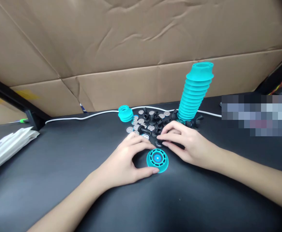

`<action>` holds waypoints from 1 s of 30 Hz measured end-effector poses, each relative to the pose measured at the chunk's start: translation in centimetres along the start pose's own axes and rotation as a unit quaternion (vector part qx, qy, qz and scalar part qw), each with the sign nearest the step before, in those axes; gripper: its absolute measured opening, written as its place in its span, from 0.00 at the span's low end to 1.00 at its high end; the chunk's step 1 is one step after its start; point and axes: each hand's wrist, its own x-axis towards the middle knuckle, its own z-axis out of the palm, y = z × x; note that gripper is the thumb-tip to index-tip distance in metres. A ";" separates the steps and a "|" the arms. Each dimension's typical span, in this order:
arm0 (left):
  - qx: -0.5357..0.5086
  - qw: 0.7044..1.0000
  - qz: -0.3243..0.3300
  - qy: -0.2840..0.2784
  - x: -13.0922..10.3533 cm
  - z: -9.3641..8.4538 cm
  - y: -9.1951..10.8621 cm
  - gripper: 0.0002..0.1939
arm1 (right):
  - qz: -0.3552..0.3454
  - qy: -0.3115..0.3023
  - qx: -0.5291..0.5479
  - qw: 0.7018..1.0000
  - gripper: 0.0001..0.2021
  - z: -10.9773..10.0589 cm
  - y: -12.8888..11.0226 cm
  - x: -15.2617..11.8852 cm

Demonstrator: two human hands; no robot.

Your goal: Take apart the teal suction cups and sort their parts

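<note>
My left hand [126, 158] is closed round the side of a turquoise slotted plastic cup [165, 165], thumb at the near edge and fingers at the far edge. The cup rests on the dark table, and a blue disc with a small bright centre shows inside its ring. Just behind it, my right hand [191, 141] pinches a small black plastic part [158, 143] between thumb and fingers. Its lower end is at table level. Beyond the fingers lies a heap of black plastic parts [153, 119], mixed with round silvery discs [129, 130].
A tall, leaning stack of turquoise cups [194, 93] stands behind my right hand; a short turquoise stack [125, 114] is at the heap's left. A white cable [87, 116] runs along the cardboard wall [121, 83]. White packets [7, 148] lie at left.
</note>
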 end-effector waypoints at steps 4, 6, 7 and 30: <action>0.000 1.000 0.001 0.004 0.0 0.1 0.1 0.22 | 0.004 0.021 -0.013 1.000 0.10 0.2 0.0 0.2; -0.004 1.000 -0.001 0.007 0.0 0.3 0.1 0.22 | 0.011 0.033 -0.030 0.999 0.08 0.5 0.1 0.4; -0.005 1.000 -0.002 0.008 0.0 0.3 0.1 0.22 | 0.013 0.040 -0.036 0.998 0.07 0.7 0.1 0.4; -0.034 0.995 0.071 0.067 -0.4 0.8 0.0 0.13 | 0.122 -0.071 0.223 0.965 0.10 -1.6 -1.4 0.7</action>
